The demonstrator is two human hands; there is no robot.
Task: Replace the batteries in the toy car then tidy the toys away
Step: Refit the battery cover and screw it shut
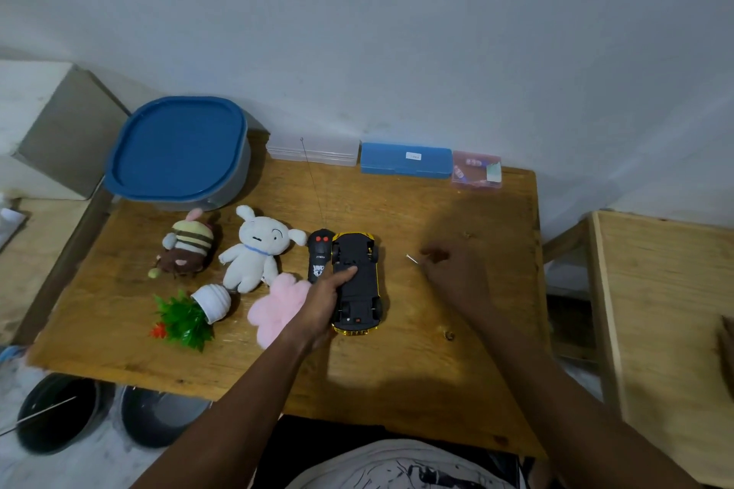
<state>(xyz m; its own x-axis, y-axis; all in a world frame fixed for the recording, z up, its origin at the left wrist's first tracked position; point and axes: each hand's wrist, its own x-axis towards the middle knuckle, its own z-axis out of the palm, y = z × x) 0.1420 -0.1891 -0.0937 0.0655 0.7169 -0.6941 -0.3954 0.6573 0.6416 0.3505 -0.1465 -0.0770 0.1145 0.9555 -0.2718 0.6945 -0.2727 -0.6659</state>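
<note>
Toy car lies upside down, black underside up, under the left hand. That forearm reaches in low from the near table edge. One straight digit presses on the chassis and the other fingers curl down the car's side, next to the black remote. Well apart on the car's other side, the blurred right hand hovers palm-down, its fingers pinched on a thin metal tool whose tip points toward the car.
</note>
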